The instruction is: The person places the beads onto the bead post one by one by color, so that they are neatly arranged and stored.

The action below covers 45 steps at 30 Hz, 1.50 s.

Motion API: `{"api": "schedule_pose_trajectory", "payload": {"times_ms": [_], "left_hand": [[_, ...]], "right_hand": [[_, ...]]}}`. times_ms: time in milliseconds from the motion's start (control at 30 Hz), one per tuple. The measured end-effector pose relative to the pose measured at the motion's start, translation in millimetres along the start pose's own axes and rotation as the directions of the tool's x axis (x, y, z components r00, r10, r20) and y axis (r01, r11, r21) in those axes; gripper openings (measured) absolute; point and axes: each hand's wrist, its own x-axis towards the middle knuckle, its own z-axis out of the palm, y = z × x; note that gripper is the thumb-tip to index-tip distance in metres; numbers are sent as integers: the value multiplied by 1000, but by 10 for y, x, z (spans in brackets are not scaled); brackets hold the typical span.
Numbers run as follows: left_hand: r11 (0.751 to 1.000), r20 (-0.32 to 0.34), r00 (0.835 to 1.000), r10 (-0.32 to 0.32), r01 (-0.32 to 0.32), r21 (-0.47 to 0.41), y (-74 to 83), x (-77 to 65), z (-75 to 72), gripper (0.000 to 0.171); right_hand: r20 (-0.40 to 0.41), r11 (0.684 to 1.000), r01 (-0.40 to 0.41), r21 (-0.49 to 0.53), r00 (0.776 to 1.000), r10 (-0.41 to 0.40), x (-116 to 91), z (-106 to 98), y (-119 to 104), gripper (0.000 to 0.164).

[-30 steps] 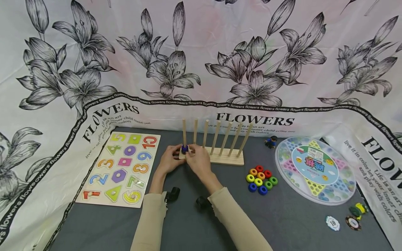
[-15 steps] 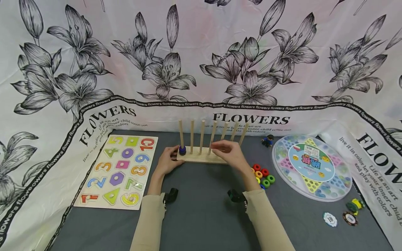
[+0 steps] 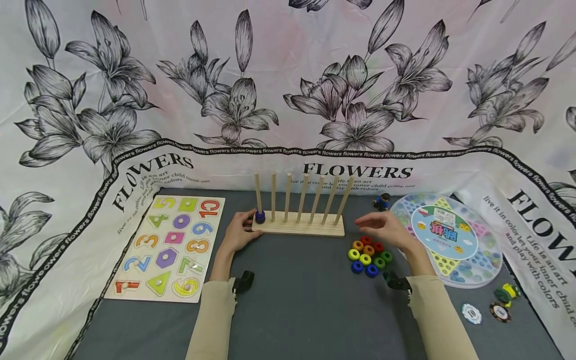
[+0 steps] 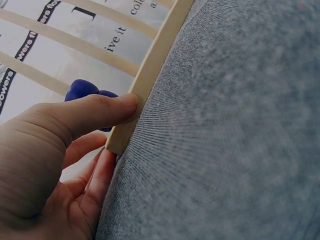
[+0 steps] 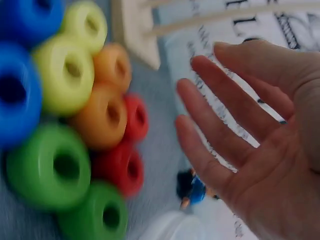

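Observation:
A wooden peg stand (image 3: 299,226) with several upright pegs sits at the back middle of the table. My left hand (image 3: 239,231) holds its left end; in the left wrist view the thumb (image 4: 112,107) lies on the base's long edge and the other fingers are at the end. Purple rings (image 3: 260,217) are stacked low on the leftmost peg, partly hidden behind the thumb in the left wrist view. With nothing in it, my right hand (image 3: 382,227) hovers beside the coloured rings, fingers relaxed. Those are red (image 5: 135,117), orange (image 5: 101,117), yellow (image 5: 65,75), green (image 5: 49,167) and blue (image 5: 19,95).
A number-and-shape puzzle board (image 3: 166,250) lies at the left. On the right are a round game board (image 3: 486,255), a small toy figure (image 3: 381,201), two poker chips (image 3: 471,314) and a green-yellow toy (image 3: 507,294). Flower-printed cloth (image 3: 225,165) rises behind.
My right hand has left the purple rings on the leftmost peg and moved right, past the stand, to the loose coloured rings. My left hand keeps its hold on the stand's end.

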Motion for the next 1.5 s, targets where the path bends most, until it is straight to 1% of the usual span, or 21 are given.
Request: {"api": "schedule_pose_trajectory", "payload": {"times_ms": [100,233,333,433,567,667,800,933,1067,1167,1300,1500], "left_hand": [[1000,-5,1000,1,-1,0,-15,-9,-3,69],[1000,-7,1000,5,-5,-6,-31,-10,4,69],[1000,-3,1000,5,-5,-8,-31,-8,9,69],[1000,0,1000,4,-4,-10,-30,-2,10,69],[1000,-1,1000,13,-13,-10,-31,3,6,69],[1000,-3,1000,13,-13,-5,-34,3,5,69],[1000,-7,1000,5,-5,6,-38,-1,8,69],[1000,-4,1000,-4,4,14,-41,3,12,70],[1000,-6,1000,-18,18,24,-42,16,9,71],[1000,-9,1000,-26,27,17,-38,18,3,70],[999,-8,999,-35,36,10,-39,11,-5,70],[999,-1,1000,-31,31,14,-36,15,8,70]], "right_hand": [[106,999,-43,-20,993,45,3,-83,106,29],[227,997,-64,-44,971,72,35,-154,196,30],[290,997,-65,-51,954,76,58,-185,240,31],[321,997,-60,-45,944,71,76,-199,267,31],[311,998,-43,-46,949,55,93,-194,292,30],[279,998,-31,-46,959,43,97,-176,321,29],[240,999,-39,-24,970,43,92,-152,360,30],[235,999,-45,5,971,42,69,-158,374,33],[253,998,-44,34,967,33,51,-164,377,39],[253,997,-58,46,966,44,61,-143,399,43],[215,998,-62,8,975,59,91,-106,430,42],[114,996,-69,-59,991,75,84,-74,418,38]]}}
